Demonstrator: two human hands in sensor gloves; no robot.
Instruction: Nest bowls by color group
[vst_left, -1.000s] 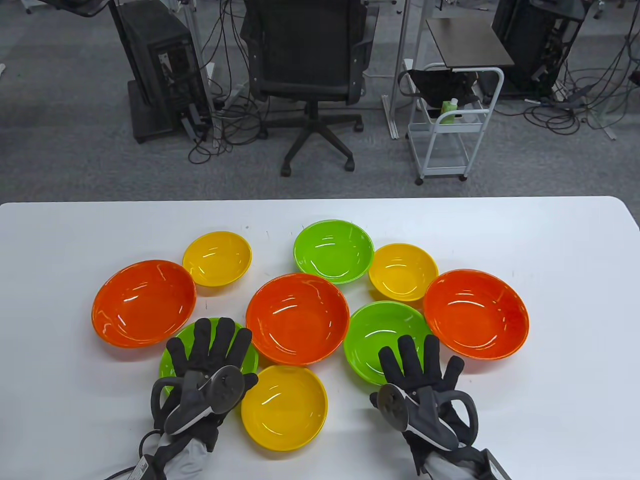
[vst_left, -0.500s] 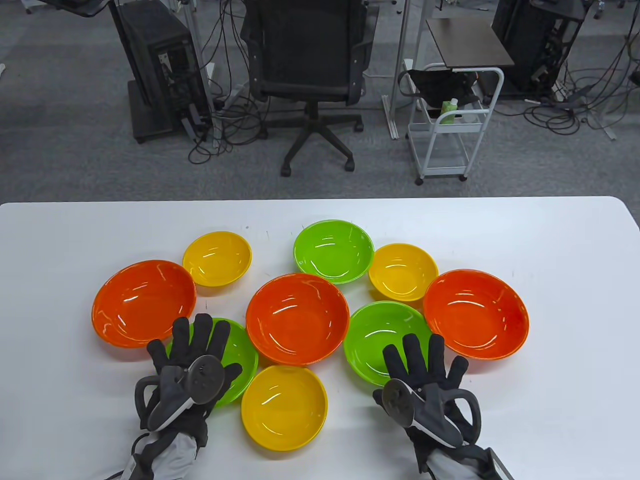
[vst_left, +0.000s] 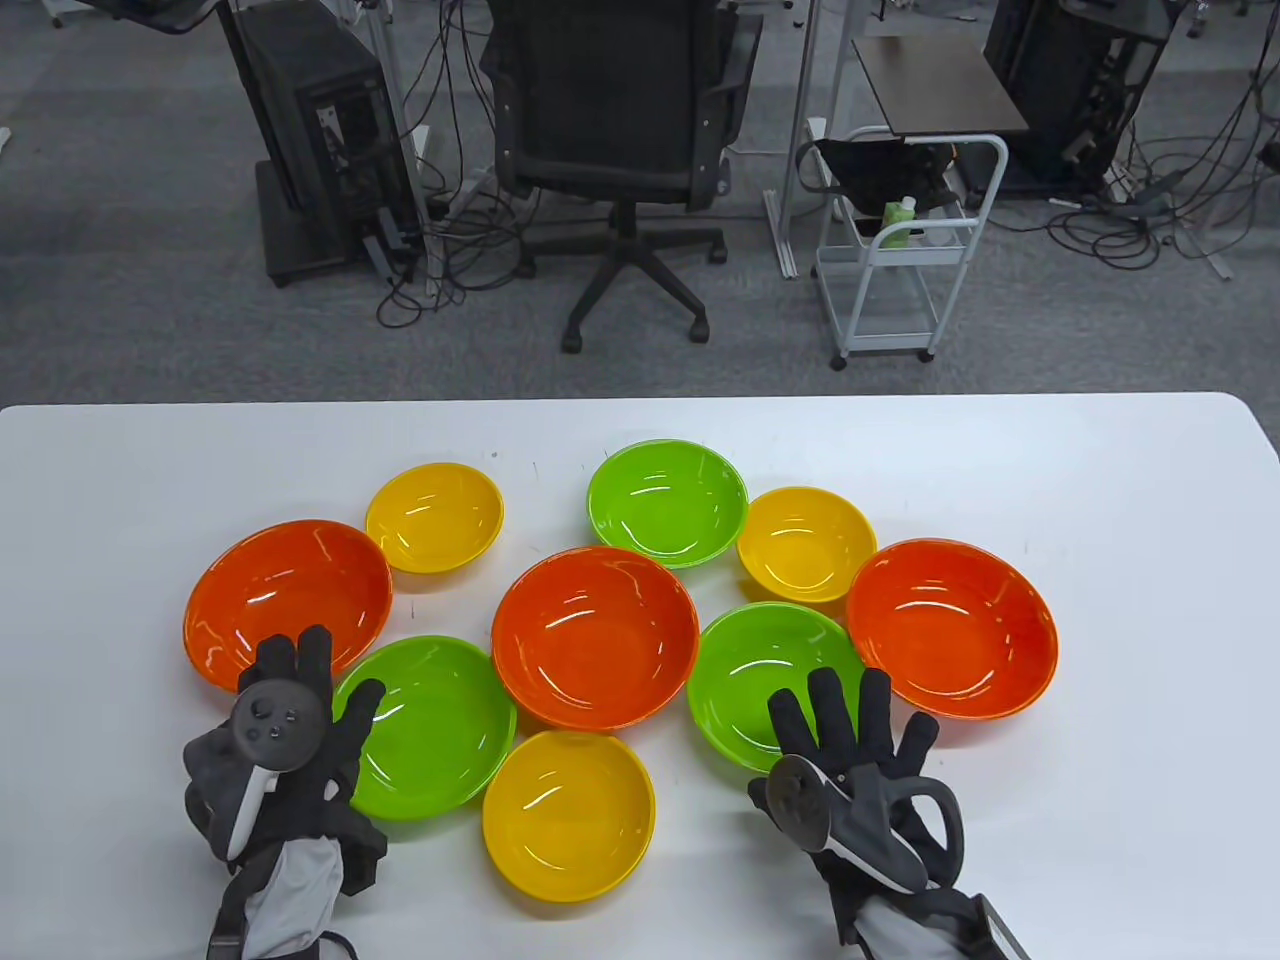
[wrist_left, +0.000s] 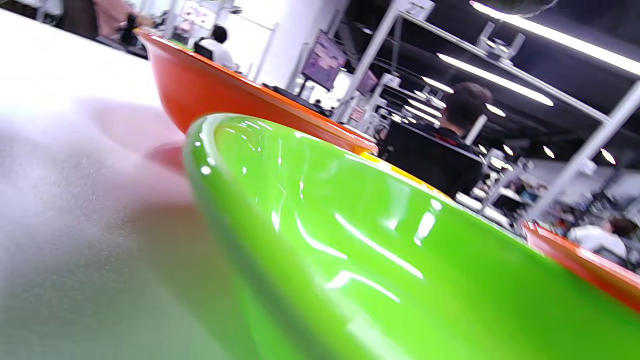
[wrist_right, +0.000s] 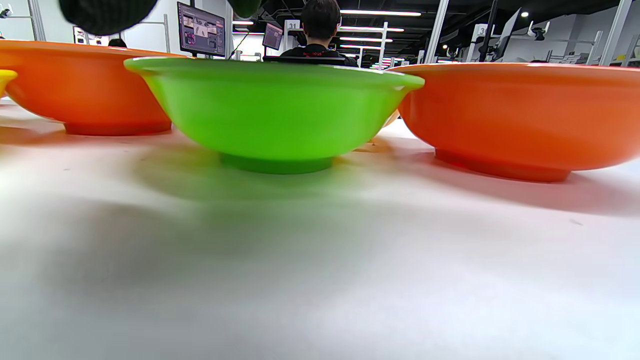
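Nine bowls stand on the white table (vst_left: 1100, 500). The orange ones are at left (vst_left: 287, 603), middle (vst_left: 595, 635) and right (vst_left: 952, 627). The green ones are at back (vst_left: 667, 502), near left (vst_left: 430, 725) and near right (vst_left: 770, 680). The yellow ones are at back left (vst_left: 434, 516), back right (vst_left: 806, 545) and front (vst_left: 568, 812). My left hand (vst_left: 340, 668) is turned on its side at the near-left green bowl's left rim, thumb over the rim, holding nothing. That bowl fills the left wrist view (wrist_left: 350, 250). My right hand (vst_left: 850, 700) lies spread, fingers over the near-right green bowl's (wrist_right: 272, 107) near rim.
All bowls stand close together, several with rims touching or nearly so. Bare table lies to the far left, the far right and along the back edge. An office chair (vst_left: 615, 120) and a white cart (vst_left: 905, 240) stand on the floor beyond the table.
My left hand has slid left and back off the near-left green bowl to its left rim and turned on its side. My right hand has barely moved.
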